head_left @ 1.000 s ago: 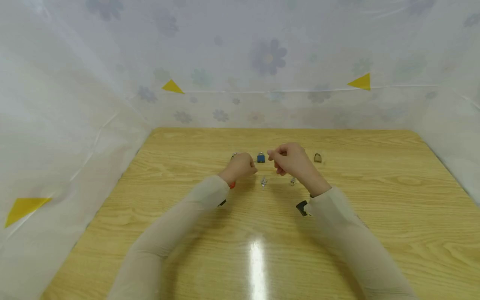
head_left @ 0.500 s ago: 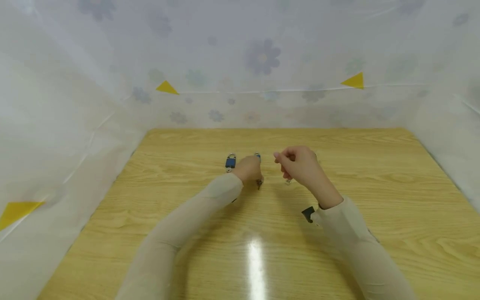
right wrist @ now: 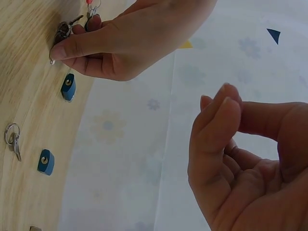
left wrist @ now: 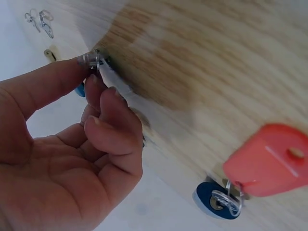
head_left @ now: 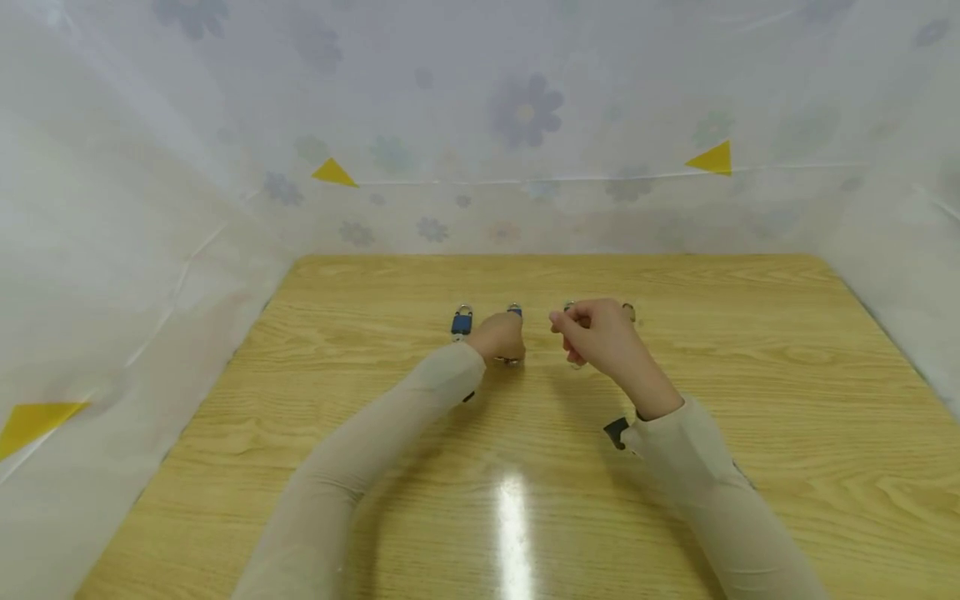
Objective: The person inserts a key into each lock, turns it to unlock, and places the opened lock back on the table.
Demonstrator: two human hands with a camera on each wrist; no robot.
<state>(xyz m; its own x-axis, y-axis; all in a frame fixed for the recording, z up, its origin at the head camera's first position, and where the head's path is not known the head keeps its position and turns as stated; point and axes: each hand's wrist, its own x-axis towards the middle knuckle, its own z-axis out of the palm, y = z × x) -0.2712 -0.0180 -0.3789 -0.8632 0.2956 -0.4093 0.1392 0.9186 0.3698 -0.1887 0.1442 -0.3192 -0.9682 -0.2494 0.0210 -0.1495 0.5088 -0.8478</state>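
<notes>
My left hand (head_left: 500, 337) pinches a small bunch of keys (right wrist: 61, 36) on a ring between thumb and fingertips, close over the table. Just beyond it is a blue padlock (right wrist: 68, 87). To its left stands another blue padlock (left wrist: 216, 199) with a key in its keyhole and a red plastic tag (left wrist: 269, 161) hanging by a ring. My right hand (head_left: 603, 332) hovers above the table with fingers loosely curved toward the thumb, holding nothing. Below it lie more keys (right wrist: 14, 139) on a ring, in front of a third blue padlock (right wrist: 46, 162).
A brass padlock (head_left: 628, 312) stands at the right end of the row, partly behind my right hand. Wood-grain table (head_left: 420, 492) spreads all around, backed by a flowered white sheet (head_left: 480, 108) with yellow triangles. Further key rings (left wrist: 45, 24) lie beyond in the left wrist view.
My left hand has moved right from the leftmost padlock and its red tag to the keys before the middle blue padlock, and now pinches them. My right hand has shifted slightly, still holding nothing.
</notes>
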